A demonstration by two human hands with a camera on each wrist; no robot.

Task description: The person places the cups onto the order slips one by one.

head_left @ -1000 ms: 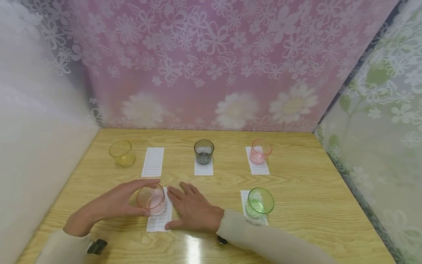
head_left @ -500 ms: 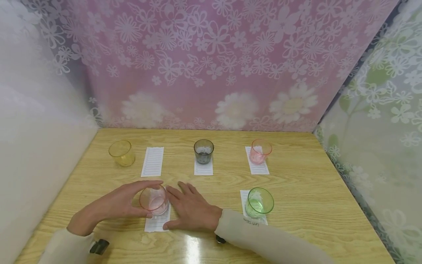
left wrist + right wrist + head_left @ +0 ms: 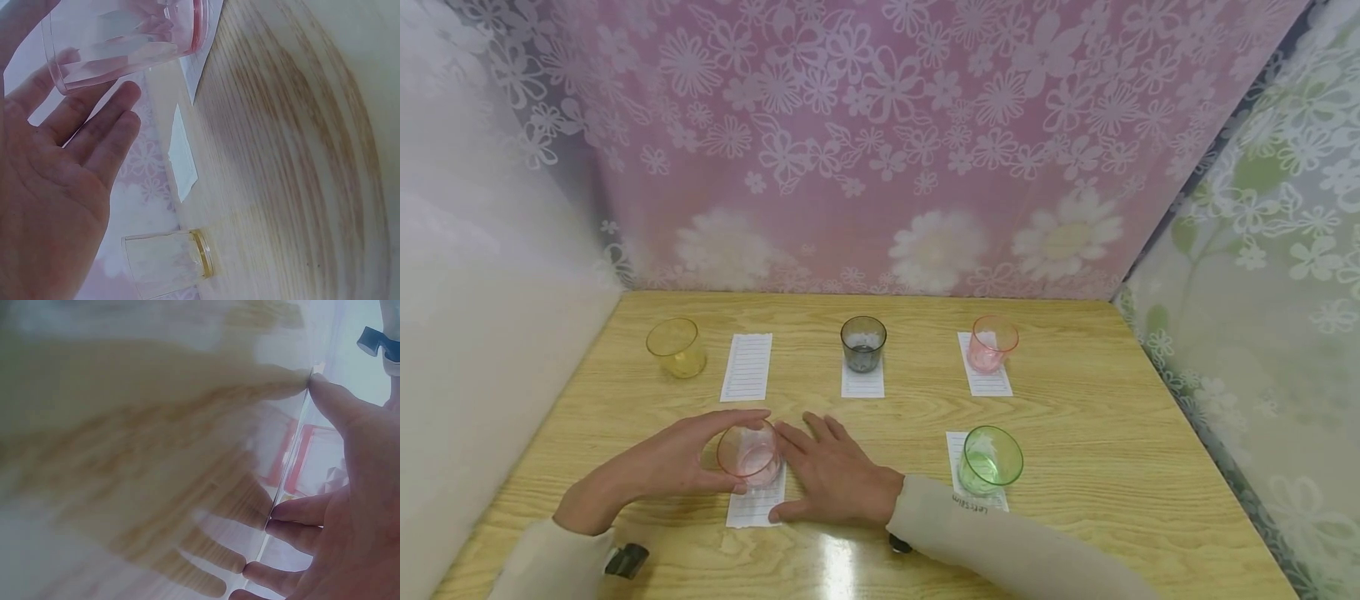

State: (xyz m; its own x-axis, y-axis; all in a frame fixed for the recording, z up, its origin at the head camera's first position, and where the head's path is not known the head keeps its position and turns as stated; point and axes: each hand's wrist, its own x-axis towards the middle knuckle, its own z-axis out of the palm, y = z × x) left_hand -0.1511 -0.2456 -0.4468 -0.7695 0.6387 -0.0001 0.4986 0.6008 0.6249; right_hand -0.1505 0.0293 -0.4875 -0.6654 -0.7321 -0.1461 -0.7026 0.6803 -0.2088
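Observation:
My left hand [image 3: 670,462] holds a clear pink glass [image 3: 751,462] between thumb and fingers at the front left. The glass stands upright over a lined paper slip [image 3: 756,510]. In the left wrist view the pink glass [image 3: 125,37] is in front of the palm, and its base is by the paper. My right hand [image 3: 838,475] lies on the table with fingers spread, its index fingertip and thumb at the slip's right edge. In the right wrist view the fingertips of the right hand [image 3: 337,512] rest on the tabletop.
A yellow glass [image 3: 677,350] stands at the back left, beside a bare lined slip [image 3: 747,367]. A grey glass [image 3: 863,346], another pink glass [image 3: 992,346] and a green glass [image 3: 991,462] stand on slips. Flowered curtains [image 3: 865,167] border the wooden table [image 3: 1090,417].
The pink glass in my left hand has shifted slightly right over the slip. The slip and my right hand have slid a little to the left.

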